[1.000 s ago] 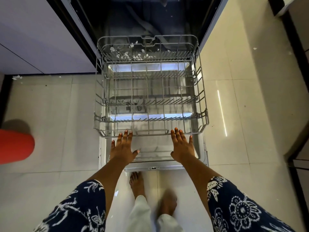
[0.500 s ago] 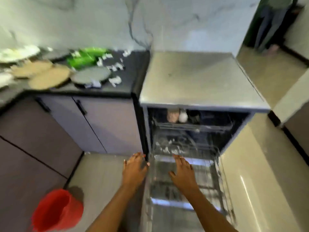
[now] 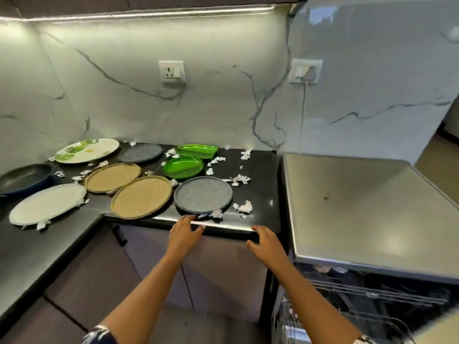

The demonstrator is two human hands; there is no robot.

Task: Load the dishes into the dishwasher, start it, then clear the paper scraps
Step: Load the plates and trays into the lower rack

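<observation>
Head view: black counter point(image 3: 258, 170) under marble wall holds plates and paper scraps point(image 3: 244, 207); both hands point(image 3: 185, 232) spread empty.

dark pan point(image 3: 23, 178): cut off by the left edge; handle out of sight
dishwasher point(image 3: 372, 212): right side and lower part run out of the picture; inside dark, its contents too dim to tell
rack point(image 3: 347, 316): blurred; only part shows
patterned sleeve point(image 3: 99, 335): cut by the bottom edge
paper scraps point(image 3: 244, 207): too small to tell apart
</observation>
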